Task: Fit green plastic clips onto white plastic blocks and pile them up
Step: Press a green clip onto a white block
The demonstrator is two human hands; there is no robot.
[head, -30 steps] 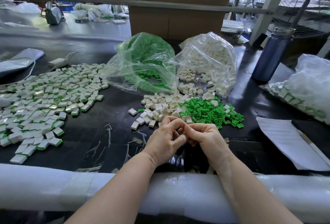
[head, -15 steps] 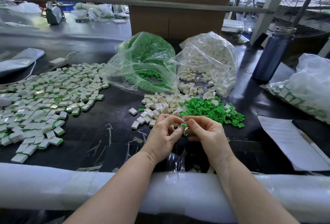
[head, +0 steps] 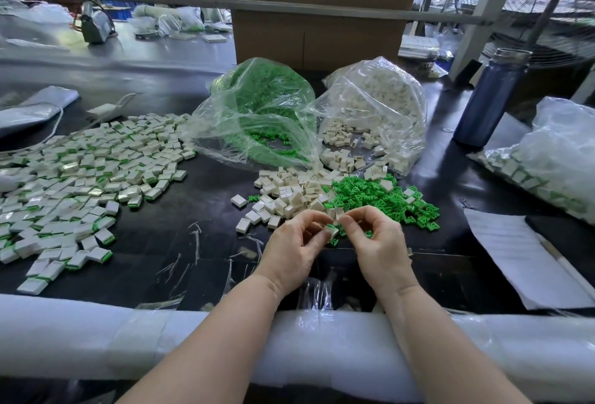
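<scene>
My left hand (head: 294, 247) and my right hand (head: 376, 242) meet low over the dark table, just in front of the loose parts. Between their fingertips sits a white block with a green clip (head: 331, 230); my left thumb and fingers pinch it, and my right fingertips curl against its other side. A heap of loose white blocks (head: 289, 194) lies just beyond my hands. Beside it on the right lies a heap of loose green clips (head: 380, 197). The wide pile of fitted blocks (head: 80, 178) covers the table's left side.
A clear bag of green clips (head: 257, 113) and one of white blocks (head: 376, 107) lie open behind the heaps. A blue bottle (head: 489, 97) stands at right, near another bag (head: 547, 158) and a paper sheet (head: 521, 255). White padding (head: 96, 332) lines the near edge.
My hands have drifted slightly apart and their fingers have opened out a little. The white block with its green clip now shows between the fingertips; before, the fingers hid it.
</scene>
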